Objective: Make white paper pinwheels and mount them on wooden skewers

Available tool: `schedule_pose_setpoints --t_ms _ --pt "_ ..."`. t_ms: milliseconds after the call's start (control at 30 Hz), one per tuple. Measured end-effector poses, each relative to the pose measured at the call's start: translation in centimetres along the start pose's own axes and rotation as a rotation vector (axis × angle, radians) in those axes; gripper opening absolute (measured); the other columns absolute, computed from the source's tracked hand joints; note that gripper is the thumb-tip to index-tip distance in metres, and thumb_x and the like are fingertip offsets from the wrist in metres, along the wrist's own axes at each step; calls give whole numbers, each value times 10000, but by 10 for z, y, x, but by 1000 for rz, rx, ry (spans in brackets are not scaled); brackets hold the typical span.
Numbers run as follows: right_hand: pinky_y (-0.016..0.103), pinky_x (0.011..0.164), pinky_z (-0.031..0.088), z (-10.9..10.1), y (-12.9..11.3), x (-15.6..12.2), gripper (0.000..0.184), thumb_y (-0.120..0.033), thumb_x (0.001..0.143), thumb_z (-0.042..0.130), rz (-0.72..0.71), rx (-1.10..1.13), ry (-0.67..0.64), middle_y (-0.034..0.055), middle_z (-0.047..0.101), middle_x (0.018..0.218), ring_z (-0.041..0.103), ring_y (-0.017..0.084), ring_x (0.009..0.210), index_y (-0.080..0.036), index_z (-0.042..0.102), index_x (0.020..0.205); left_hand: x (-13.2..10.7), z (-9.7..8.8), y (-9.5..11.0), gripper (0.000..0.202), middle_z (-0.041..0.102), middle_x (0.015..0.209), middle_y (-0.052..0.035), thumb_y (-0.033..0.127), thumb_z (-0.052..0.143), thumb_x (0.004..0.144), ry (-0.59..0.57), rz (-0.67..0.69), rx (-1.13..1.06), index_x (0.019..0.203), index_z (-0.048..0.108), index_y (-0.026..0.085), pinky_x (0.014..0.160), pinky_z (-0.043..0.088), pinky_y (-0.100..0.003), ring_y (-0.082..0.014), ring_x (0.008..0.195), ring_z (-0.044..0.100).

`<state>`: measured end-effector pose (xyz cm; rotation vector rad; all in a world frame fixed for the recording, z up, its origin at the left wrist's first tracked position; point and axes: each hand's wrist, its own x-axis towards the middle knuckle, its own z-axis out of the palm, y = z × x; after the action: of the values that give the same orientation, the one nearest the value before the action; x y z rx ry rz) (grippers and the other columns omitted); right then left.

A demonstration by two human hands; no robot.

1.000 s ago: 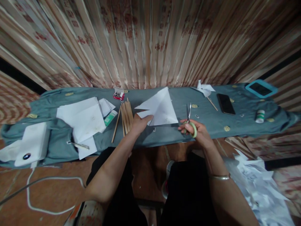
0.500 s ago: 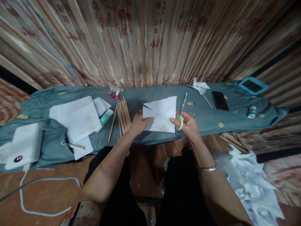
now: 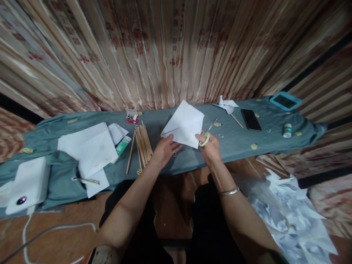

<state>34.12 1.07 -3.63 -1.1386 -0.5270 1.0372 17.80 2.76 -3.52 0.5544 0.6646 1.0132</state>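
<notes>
Paper [image 3: 187, 123] is being held above the bench [image 3: 233, 145] between the left hand [image 3: 163, 151], pinching it beside a slit [image 3: 173, 130], and the right hand [image 3: 211, 147], grasping another corner together with the scissors [image 3: 210, 127], presumably spreading it without setting the scissors down.
</notes>
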Motion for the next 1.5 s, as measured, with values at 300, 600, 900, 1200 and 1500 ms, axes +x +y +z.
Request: schedule_pose_setpoints --t_ms 300,600,900,1200,1500 --pt "226 516 401 9 18 -13 468 -552 568 793 53 -227 -211 -46 593 621 523 101 543 -206 607 822 7 -1 8 263 709 1128 -87 275 610 866 229 99 -146 1112 607 181 938 520 -387 -231 1076 652" --pt "245 599 468 -19 14 -34 557 -614 741 667 306 -418 -889 95 717 894 646 160 746 -154 652 1055 6 -23 37 374 690 1184 -75 276 626 861 313 242 -132 1224 561 216 906 541 -370 -221 1069 658" --pt "229 545 451 -16 14 -36 489 -591 721 699 311 -478 -927 40 679 723 588 119 598 -153 687 938 5 -21 33 402 713 1134 -92 284 608 877 268 186 -122 1259 544 180 919 537 -381 -232 1061 665" --pt "234 537 469 -15 14 -35 462 -579 705 720 311 -473 -901 17 666 685 587 116 575 -166 699 913 3 -15 30 318 700 1162 -85 296 550 910 257 152 -80 1203 582 175 944 519 -361 -226 1111 641" --pt "233 529 470 -17 16 -35 454 -573 702 725 293 -472 -887 14 663 670 584 116 569 -167 701 905 4 -17 27 316 706 1143 -69 287 571 897 251 164 -76 1196 592 189 924 532 -365 -228 1082 654"
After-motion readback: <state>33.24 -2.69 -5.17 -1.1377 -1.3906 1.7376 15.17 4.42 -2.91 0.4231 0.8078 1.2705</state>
